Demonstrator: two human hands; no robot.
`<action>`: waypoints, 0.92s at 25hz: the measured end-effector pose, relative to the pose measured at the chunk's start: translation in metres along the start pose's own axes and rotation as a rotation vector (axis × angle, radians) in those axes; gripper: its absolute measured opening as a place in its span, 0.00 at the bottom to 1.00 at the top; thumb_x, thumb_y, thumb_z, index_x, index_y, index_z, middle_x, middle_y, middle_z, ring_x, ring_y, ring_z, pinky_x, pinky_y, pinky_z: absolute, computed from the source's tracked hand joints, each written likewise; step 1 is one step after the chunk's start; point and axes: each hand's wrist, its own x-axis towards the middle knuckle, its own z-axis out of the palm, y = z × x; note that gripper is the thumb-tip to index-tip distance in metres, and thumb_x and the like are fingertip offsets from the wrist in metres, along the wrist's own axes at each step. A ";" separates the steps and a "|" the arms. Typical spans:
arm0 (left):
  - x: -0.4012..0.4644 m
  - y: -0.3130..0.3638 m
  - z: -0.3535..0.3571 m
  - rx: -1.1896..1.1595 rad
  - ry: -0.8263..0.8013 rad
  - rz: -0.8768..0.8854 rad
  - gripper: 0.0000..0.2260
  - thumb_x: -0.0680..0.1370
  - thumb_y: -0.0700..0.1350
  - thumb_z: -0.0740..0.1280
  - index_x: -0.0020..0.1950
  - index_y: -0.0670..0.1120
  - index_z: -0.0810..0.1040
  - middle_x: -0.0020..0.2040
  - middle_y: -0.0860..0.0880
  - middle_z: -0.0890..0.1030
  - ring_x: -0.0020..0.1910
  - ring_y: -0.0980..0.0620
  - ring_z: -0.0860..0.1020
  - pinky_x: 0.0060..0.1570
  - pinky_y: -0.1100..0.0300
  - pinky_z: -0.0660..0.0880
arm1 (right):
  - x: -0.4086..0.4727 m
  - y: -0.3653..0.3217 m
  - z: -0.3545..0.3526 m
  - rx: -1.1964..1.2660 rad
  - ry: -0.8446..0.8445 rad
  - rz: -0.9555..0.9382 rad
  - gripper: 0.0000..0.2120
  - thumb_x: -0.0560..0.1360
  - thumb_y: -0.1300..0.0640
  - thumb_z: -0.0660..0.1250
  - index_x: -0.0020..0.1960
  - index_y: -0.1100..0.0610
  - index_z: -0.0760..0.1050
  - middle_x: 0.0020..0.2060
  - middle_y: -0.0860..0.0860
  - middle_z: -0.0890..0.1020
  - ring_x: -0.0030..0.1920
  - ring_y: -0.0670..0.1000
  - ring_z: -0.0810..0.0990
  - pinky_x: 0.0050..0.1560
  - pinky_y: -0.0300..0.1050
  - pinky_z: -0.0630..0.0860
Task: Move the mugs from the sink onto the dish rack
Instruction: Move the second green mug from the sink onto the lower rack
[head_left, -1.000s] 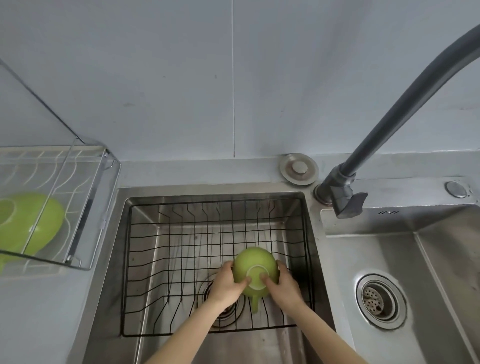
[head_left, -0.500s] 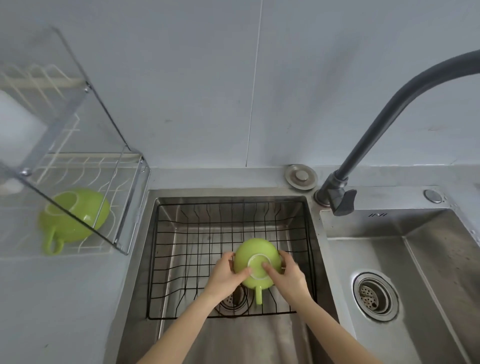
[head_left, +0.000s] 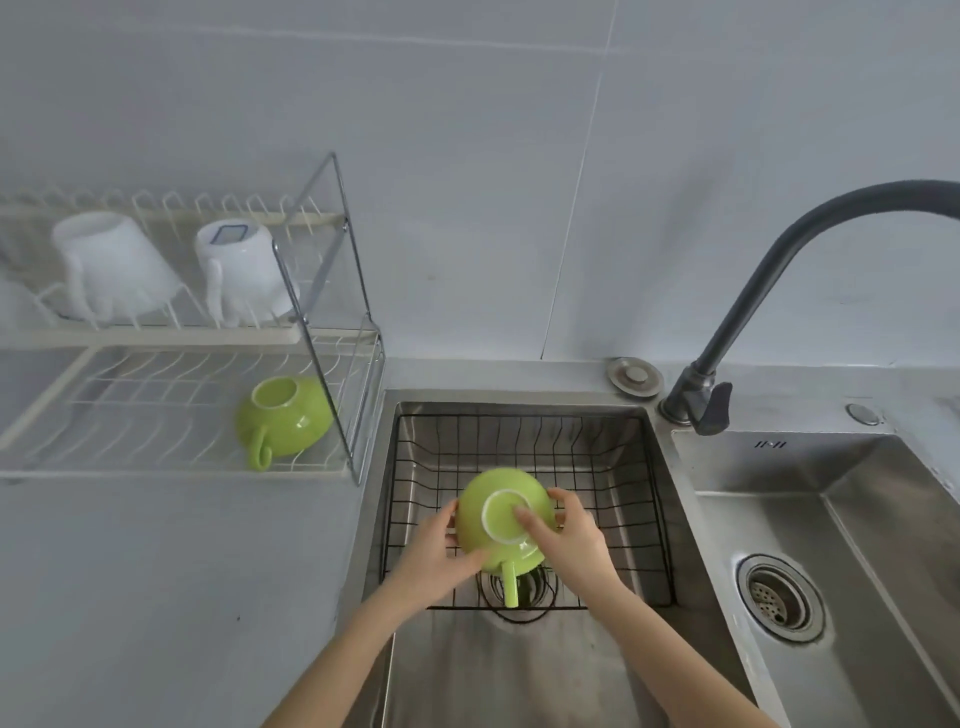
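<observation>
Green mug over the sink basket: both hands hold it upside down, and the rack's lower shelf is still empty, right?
Not quite. The head view shows both hands, left hand and right hand, holding the green mug upside down, but the dish rack lower shelf already holds a second green mug.

Between the sink and the dish rack you have bare counter to cross. The rack's slanted steel end frame fences its sink-facing side. On the lower shelf, a green mug fills the near right corner; leftward the wires lie open. Two white mugs crowd the upper shelf
</observation>
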 end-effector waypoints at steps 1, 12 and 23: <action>-0.009 -0.002 -0.009 0.030 0.005 0.008 0.30 0.73 0.40 0.69 0.71 0.45 0.59 0.58 0.49 0.70 0.54 0.53 0.74 0.55 0.64 0.74 | -0.006 -0.005 0.006 -0.007 -0.005 -0.013 0.28 0.72 0.43 0.65 0.68 0.54 0.64 0.61 0.57 0.74 0.57 0.54 0.75 0.57 0.46 0.72; -0.069 -0.031 -0.112 0.263 0.083 0.131 0.40 0.71 0.45 0.72 0.74 0.44 0.49 0.70 0.45 0.59 0.57 0.54 0.66 0.59 0.70 0.61 | -0.059 -0.069 0.089 0.055 -0.037 -0.073 0.27 0.74 0.42 0.62 0.69 0.55 0.63 0.61 0.57 0.74 0.59 0.55 0.74 0.52 0.43 0.68; -0.084 -0.077 -0.215 0.286 0.140 0.194 0.43 0.69 0.45 0.73 0.74 0.46 0.48 0.70 0.47 0.61 0.55 0.54 0.68 0.56 0.69 0.62 | -0.073 -0.130 0.181 0.057 -0.063 -0.129 0.27 0.75 0.43 0.62 0.69 0.54 0.63 0.60 0.57 0.76 0.59 0.55 0.75 0.55 0.44 0.71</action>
